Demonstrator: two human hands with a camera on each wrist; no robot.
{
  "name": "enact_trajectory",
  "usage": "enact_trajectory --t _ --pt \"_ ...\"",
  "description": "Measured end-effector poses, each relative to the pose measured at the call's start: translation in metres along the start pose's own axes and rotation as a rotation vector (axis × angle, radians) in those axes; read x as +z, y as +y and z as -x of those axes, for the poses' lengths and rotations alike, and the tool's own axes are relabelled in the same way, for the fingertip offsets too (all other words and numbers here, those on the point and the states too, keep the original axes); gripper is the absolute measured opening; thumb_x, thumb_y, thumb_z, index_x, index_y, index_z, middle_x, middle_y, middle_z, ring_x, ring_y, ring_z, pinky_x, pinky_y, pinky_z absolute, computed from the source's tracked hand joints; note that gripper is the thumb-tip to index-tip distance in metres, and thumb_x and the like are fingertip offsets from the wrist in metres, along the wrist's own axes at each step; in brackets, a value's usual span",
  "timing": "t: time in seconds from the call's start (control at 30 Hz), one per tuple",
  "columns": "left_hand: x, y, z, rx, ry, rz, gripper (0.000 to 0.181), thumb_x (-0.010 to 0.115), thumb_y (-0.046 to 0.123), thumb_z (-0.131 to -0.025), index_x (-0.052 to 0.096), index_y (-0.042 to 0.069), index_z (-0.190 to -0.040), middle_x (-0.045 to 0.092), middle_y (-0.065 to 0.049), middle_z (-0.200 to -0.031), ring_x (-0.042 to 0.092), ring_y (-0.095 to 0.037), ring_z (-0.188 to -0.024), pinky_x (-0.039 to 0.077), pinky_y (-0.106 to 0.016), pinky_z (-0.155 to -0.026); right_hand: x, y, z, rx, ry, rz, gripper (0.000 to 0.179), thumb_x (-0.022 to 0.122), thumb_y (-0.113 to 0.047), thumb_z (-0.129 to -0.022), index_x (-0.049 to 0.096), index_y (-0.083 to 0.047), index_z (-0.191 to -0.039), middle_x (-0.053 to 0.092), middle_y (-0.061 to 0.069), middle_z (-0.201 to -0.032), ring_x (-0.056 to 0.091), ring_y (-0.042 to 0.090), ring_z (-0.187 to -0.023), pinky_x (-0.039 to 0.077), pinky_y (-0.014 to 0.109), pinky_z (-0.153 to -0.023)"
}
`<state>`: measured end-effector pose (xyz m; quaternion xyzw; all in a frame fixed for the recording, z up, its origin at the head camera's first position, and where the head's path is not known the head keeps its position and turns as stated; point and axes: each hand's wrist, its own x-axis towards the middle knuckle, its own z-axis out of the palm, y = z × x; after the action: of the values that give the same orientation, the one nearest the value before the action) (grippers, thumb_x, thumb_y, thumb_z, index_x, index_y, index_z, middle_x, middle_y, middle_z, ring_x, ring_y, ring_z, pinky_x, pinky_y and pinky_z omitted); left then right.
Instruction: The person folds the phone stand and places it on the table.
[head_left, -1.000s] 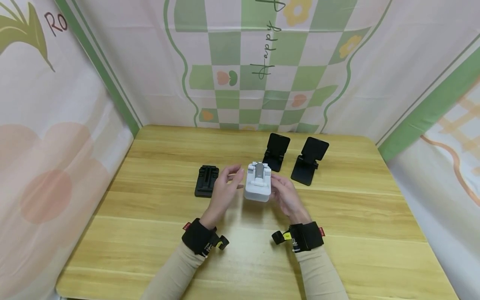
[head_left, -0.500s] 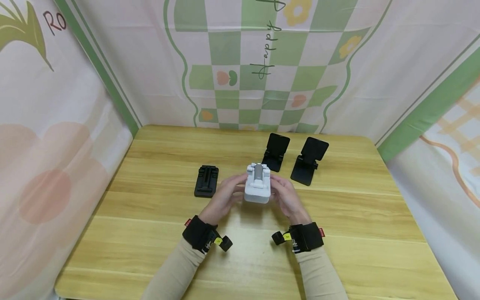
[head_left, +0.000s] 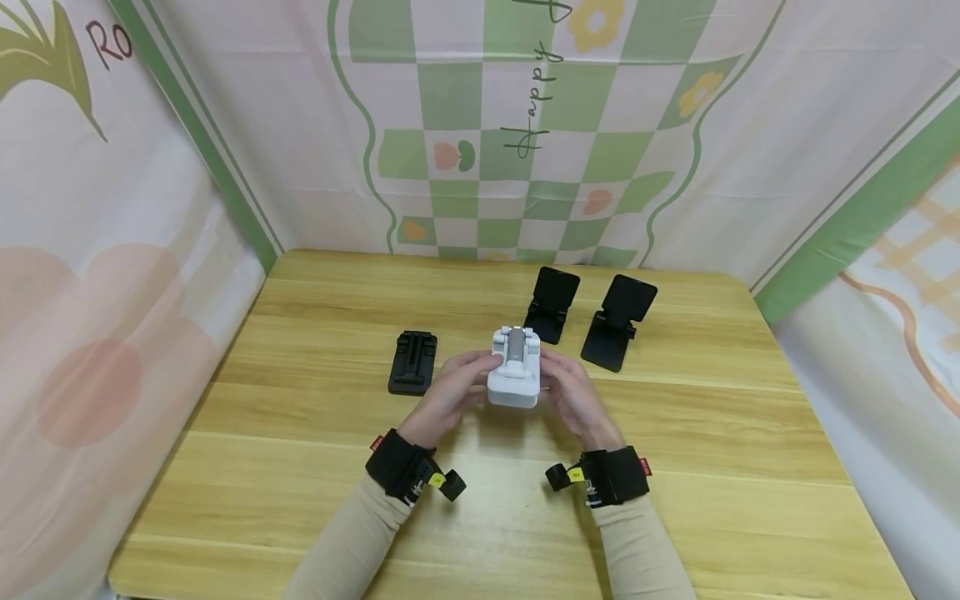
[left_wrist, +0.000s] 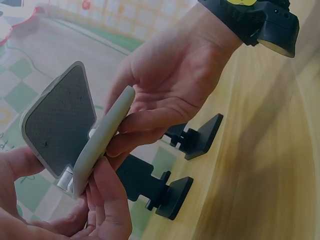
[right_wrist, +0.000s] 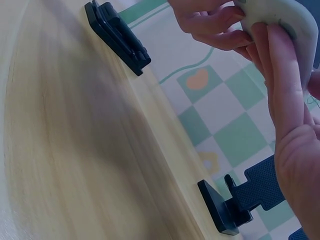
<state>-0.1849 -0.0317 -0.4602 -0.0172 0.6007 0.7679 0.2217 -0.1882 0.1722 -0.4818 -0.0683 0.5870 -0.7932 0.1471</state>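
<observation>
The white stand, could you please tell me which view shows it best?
The left wrist view: the white stand looks large there, visibly unfolded, though fingers cover part. The head view shows it smaller, from above; the right wrist view shows only a piece, cut by the picture's edge.

The left hand (right_wrist: 212,22) and right hand (right_wrist: 292,140) grip a pale stand (right_wrist: 298,24). Seen along the far edge of the worktop (right_wrist: 75,130), a folded black stand (right_wrist: 117,37) lies well apart from an unfolded black stand (right_wrist: 235,202), partly hidden by the right hand.

Head view bright | tabletop (head_left: 495,517): soft shadows, glare | wrist views hazy
</observation>
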Motion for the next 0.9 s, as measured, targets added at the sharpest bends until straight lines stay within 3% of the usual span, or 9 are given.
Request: enact_trajectory --t 0.2,0.4,0.7,0.9 --pt "0.0019 0.0042 0.0042 0.022 0.004 -0.034 0.057 0.063 0.035 -0.087 0.052 0.001 -0.131 0.063 -0.013 -0.112 0.061 -0.018 -0.092 0.047 -0.045 -0.092 0.0004 -0.0046 0.0028 -0.013 -0.070 -0.070 0.038 0.036 -0.014 -0.102 0.048 0.006 -0.132 0.070 0.005 -0.105 0.067 0.018 -0.084 0.056 0.029 -0.073" --pt "0.0010 0.0015 0.0020 0.026 0.016 -0.062 0.058 0.065 0.035 -0.086 0.051 0.002 -0.132 0.062 -0.014 -0.115 0.060 -0.021 -0.095 0.046 -0.045 -0.092 -0.0005 -0.0058 0.0034 -0.013 -0.081 -0.037 0.036 0.036 -0.024 -0.103 0.056 -0.002 -0.124 0.071 0.004 -0.102 0.067 0.018 -0.084 0.056 0.029 -0.072" --pt "0.0018 0.0005 0.0015 0.046 0.040 -0.122 0.062 0.065 0.042 -0.084 0.052 0.004 -0.132 0.060 -0.012 -0.119 0.057 -0.021 -0.099 0.048 -0.044 -0.089 0.0004 -0.0077 0.0041 0.016 -0.050 0.039 0.054 0.044 -0.022 -0.100 0.033 0.012 -0.140 0.069 0.001 -0.104 0.065 0.014 -0.086 0.055 0.027 -0.075" --pt "0.0026 -0.0001 0.0010 0.062 0.045 -0.129 0.063 0.065 0.042 -0.084 0.052 0.003 -0.132 0.060 -0.012 -0.118 0.057 -0.022 -0.099 0.048 -0.044 -0.089 0.0006 -0.0084 0.0037 0.019 -0.048 0.046 0.054 0.044 -0.021 -0.100 0.032 0.014 -0.140 0.069 0.001 -0.101 0.066 0.014 -0.084 0.055 0.027 -0.072"
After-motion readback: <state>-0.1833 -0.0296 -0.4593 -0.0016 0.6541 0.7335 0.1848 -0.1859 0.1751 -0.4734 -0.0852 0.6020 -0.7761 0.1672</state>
